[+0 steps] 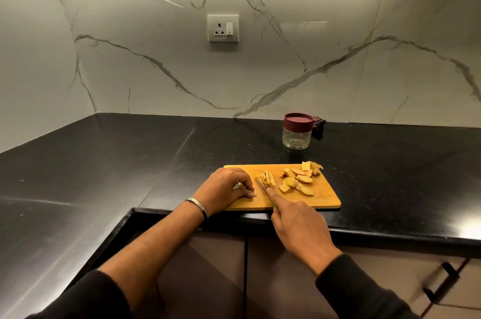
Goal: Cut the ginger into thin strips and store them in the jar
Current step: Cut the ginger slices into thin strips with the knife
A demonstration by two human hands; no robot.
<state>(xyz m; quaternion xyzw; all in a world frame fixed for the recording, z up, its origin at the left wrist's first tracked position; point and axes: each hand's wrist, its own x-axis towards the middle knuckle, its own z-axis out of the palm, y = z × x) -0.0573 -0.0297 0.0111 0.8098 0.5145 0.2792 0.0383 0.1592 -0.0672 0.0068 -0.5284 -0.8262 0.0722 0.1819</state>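
Note:
A wooden cutting board [322, 201] lies at the counter's front edge. On its right half lie several ginger slices [299, 180]. A small pile of cut ginger strips [268, 178] sits near the middle. My right hand [299, 225] grips a knife [261, 186] with a green handle, forefinger along the blade's back, the blade just left of the strips. My left hand [223, 189] rests on the board's left part with fingers curled, pinching a small pale ginger piece against the board. A clear jar [296, 136] with a maroon lid stands closed behind the board.
The black stone counter [104, 162] runs left into a corner and right along the marble wall. A dark cloth [318, 124] lies behind the jar. A wall socket [223, 28] is above. Cabinet doors with a black handle [440, 282] sit below the counter edge.

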